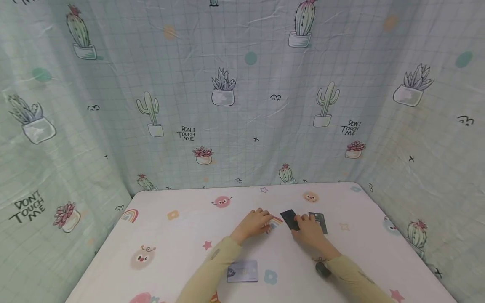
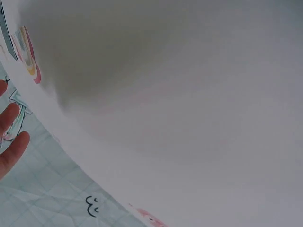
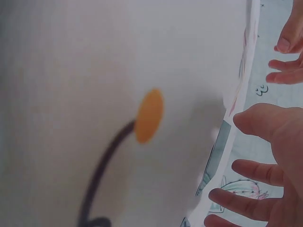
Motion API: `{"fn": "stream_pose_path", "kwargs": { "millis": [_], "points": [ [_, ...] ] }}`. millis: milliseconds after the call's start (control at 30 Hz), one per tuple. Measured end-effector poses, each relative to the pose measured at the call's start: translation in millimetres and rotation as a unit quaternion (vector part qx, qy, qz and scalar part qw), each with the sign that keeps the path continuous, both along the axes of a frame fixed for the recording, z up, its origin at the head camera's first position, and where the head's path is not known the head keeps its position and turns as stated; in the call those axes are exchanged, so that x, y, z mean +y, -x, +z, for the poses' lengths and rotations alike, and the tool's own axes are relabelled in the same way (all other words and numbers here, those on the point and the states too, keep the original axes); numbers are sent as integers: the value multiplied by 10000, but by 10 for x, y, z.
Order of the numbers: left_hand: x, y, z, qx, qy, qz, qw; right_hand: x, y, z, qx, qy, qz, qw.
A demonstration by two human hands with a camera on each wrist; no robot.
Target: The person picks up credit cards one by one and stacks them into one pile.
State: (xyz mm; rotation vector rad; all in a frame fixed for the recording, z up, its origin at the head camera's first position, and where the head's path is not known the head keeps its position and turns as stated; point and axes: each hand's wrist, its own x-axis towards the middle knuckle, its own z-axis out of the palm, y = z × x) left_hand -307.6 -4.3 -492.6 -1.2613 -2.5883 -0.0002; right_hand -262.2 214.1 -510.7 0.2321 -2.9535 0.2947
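Note:
A black card point(image 1: 289, 219) lies on the table, tilted toward the upper left. My right hand point(image 1: 310, 231) is over its right side, the thumb near its lower edge and the fingers spread apart. In the right wrist view the thumb point(image 3: 265, 124) tip comes close to the end of a shiny card point(image 3: 217, 153). Just beyond the right hand lies a dark printed card point(image 1: 320, 223), partly covered by the fingers. My left hand point(image 1: 253, 225) hovers left of the black card by the printed rainbow, fingers loosely bent, holding nothing.
A pale lilac card-like rectangle point(image 1: 243, 271) lies near the left forearm. A small dark rounded object point(image 1: 323, 269) sits beside the right sleeve. The white tablecloth point(image 1: 182, 244) has cartoon prints. A curtain point(image 1: 242, 122) with cactus drawings surrounds the table's back and sides.

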Motion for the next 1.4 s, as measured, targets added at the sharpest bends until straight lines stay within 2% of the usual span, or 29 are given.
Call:
{"fn": "stream_pose_path", "kwargs": {
  "millis": [200, 433, 733, 800, 900, 1100, 1267, 1400],
  "points": [
    [95, -1, -1, -123, 95, 80, 9998, 4, -3, 16, -50, 5, -17, 10000],
    [151, 39, -60, 169, 459, 142, 9987, 3, 51, 0, -67, -98, -17, 9999],
    [174, 79, -90, -23, 923, 511, 9944, -19, 98, -16, -173, -189, 80, 9996],
    [185, 81, -91, 21, 952, 495, 9942, -18, 110, -16, -210, -201, 94, 9995],
    [212, 97, -108, 261, 1070, 439, 9929, -15, 121, -13, -197, -198, 153, 9995],
    [281, 108, -114, 784, 1429, 459, 9856, 2, 112, 4, -76, -111, 606, 9981],
    [314, 75, -76, 946, 1546, 408, 9826, 20, 124, 6, -154, -87, 998, 9948],
    [318, 59, -62, 929, 1593, 415, 9820, 39, 141, -7, -152, -139, 1272, 9917]
  ]
}}
